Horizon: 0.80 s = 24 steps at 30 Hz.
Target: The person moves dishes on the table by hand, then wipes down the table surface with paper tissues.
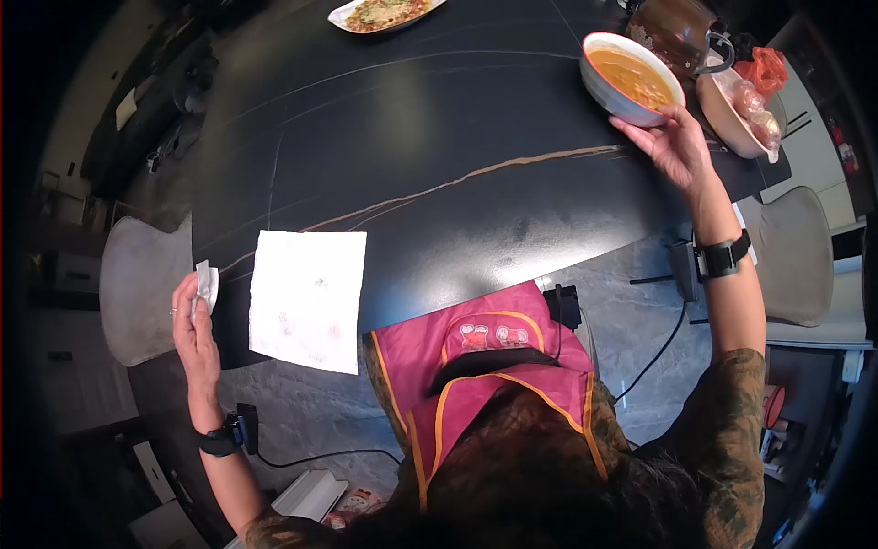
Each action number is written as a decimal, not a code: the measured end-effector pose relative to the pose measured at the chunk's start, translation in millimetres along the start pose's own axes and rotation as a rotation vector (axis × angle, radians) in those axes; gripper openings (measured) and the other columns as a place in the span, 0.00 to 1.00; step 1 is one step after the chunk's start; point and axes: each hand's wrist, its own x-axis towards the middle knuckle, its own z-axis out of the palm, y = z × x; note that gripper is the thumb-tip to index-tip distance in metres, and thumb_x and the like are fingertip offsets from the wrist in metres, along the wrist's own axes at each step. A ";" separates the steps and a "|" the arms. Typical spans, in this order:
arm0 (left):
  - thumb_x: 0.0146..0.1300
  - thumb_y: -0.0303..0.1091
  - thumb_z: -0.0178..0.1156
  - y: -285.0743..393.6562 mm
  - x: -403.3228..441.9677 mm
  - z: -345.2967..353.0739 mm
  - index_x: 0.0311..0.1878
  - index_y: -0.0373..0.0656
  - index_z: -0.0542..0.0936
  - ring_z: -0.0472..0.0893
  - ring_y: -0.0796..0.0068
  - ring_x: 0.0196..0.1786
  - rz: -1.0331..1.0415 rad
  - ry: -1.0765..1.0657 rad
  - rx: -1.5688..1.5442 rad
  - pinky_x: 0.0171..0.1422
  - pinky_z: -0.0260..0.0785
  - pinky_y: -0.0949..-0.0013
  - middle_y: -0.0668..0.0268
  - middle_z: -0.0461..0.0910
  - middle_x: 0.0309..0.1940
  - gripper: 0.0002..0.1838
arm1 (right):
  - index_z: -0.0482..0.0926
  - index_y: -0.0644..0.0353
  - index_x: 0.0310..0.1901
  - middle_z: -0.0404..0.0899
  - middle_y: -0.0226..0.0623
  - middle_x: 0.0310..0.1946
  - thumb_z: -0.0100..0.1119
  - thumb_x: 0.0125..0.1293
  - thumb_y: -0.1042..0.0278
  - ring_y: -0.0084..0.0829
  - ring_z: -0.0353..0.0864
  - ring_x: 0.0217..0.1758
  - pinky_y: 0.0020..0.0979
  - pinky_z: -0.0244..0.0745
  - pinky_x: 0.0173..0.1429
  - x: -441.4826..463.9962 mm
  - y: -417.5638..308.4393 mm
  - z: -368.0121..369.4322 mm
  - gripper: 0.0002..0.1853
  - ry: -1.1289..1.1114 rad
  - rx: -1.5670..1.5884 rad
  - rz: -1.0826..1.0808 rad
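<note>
My right hand grips the near rim and side of a bowl at the table's far right. Orange-brown soup fills it. Whether the bowl rests on the table or is slightly raised, I cannot tell. At the left table edge, my left hand is closed on a small folded white tissue. Just right of that hand, a white paper sheet with faint reddish and dark marks lies on the black table, its lower part reaching past the front edge.
A dish of food stands at the far edge. Beyond the bowl are a brown pitcher and an oval basin with wrapped items and a red plastic bag. Chairs flank the table, one left, one right.
</note>
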 end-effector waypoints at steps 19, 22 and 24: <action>0.72 0.27 0.44 -27.9 -3.6 5.7 0.57 0.35 0.73 0.70 0.62 0.61 -0.187 0.159 0.234 0.66 0.59 0.65 0.56 0.71 0.58 0.15 | 0.43 0.75 0.66 0.52 0.67 0.64 0.37 0.65 0.74 0.69 0.65 0.61 0.55 0.76 0.59 234.2 2.7 85.0 0.30 -0.058 -0.011 0.004; 0.72 0.28 0.43 -30.4 3.9 10.4 0.58 0.35 0.72 0.70 0.62 0.61 -0.178 0.166 0.236 0.66 0.59 0.65 0.56 0.71 0.58 0.15 | 0.43 0.75 0.66 0.53 0.67 0.64 0.36 0.66 0.73 0.69 0.66 0.60 0.54 0.76 0.59 263.8 5.7 86.1 0.29 -0.033 -0.015 0.005; 0.72 0.28 0.43 -35.6 7.1 14.6 0.58 0.35 0.72 0.70 0.62 0.62 -0.159 0.172 0.228 0.67 0.59 0.65 0.56 0.71 0.58 0.15 | 0.43 0.74 0.66 0.53 0.68 0.64 0.36 0.67 0.72 0.69 0.67 0.60 0.54 0.76 0.58 278.4 6.1 86.4 0.29 -0.024 -0.029 -0.002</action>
